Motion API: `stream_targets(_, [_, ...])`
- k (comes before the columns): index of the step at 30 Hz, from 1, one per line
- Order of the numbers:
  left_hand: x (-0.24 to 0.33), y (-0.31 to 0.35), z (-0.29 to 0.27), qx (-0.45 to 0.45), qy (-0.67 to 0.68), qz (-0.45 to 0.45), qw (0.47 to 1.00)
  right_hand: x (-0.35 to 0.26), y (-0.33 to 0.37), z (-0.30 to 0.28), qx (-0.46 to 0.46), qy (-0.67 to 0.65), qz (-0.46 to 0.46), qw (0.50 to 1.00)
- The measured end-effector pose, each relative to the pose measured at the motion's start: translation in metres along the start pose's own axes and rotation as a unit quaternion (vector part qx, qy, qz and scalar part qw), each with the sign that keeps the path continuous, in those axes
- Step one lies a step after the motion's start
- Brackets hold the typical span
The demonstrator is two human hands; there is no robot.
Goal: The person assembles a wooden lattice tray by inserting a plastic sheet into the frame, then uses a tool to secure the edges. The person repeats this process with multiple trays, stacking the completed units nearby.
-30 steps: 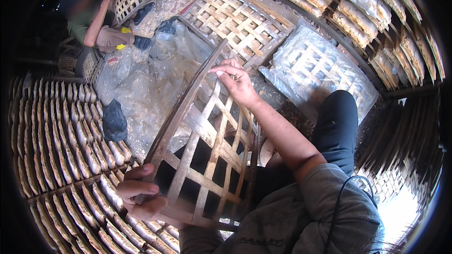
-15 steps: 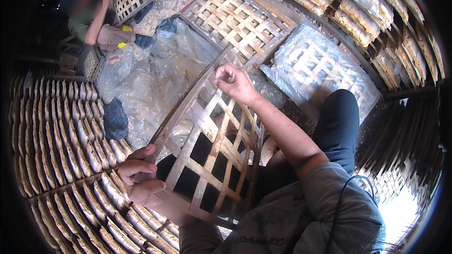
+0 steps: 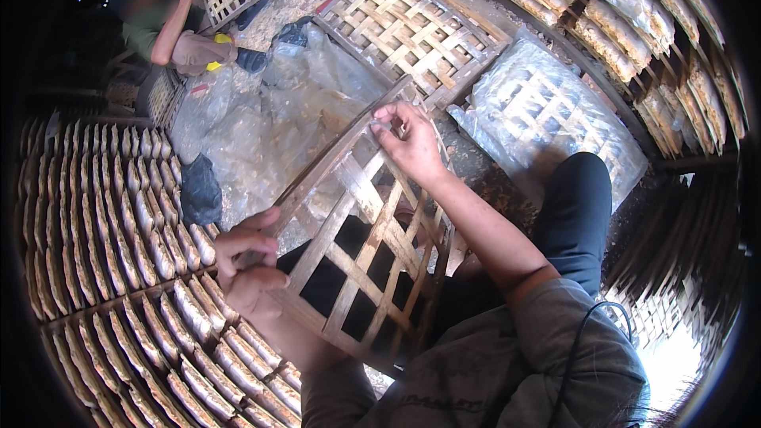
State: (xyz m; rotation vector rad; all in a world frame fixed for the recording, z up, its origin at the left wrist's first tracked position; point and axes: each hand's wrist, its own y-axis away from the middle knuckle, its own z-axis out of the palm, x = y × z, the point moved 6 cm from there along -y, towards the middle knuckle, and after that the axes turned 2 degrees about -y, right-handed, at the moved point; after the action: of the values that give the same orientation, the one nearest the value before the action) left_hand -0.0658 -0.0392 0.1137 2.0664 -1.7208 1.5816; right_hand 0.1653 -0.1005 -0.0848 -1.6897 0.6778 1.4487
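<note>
A wooden-framed tray of woven bamboo slats (image 3: pixel 366 248) is tilted in front of me over my lap, with wide gaps between its slats. My left hand (image 3: pixel 252 269) is closed at the tray's near left corner, fingers curled over the frame's edge. Close to the far end of the same tray, my right hand (image 3: pixel 414 143) is pinched, thumb against fingers. Whatever lies between those fingertips is too small to make out.
Racks of pale-edged slabs stand at left (image 3: pixel 99 222) and upper right (image 3: pixel 606 36). Beyond my tray lie another lattice tray (image 3: pixel 412 28), a plastic-covered tray (image 3: pixel 547 115) and crumpled plastic sheeting (image 3: pixel 269 123). A seated person (image 3: pixel 162 28) holds a lattice tray at upper left.
My left hand has shifted slightly up and right along the tray's edge, its fingers more bent. My right hand stays pinched by the far end. The whole view has drifted a little.
</note>
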Motion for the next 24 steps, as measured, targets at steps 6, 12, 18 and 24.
stream_targets(6, [-0.020,-0.005,0.013,-0.017,-0.015,-0.049,0.999,-0.038,0.022,0.006,-0.071,0.018,-0.070,0.995])
stream_targets(12, [-0.037,-0.011,0.028,-0.041,-0.005,-0.075,0.996,-0.057,0.035,0.025,-0.113,-0.023,-0.129,0.985])
stream_targets(18, [-0.040,-0.014,0.031,-0.034,-0.022,-0.054,0.998,-0.065,0.039,0.025,-0.105,-0.037,-0.141,0.984])
stream_targets(24, [-0.039,-0.018,0.032,-0.034,-0.015,-0.044,0.998,-0.038,0.036,0.021,-0.061,0.104,-0.058,0.991])
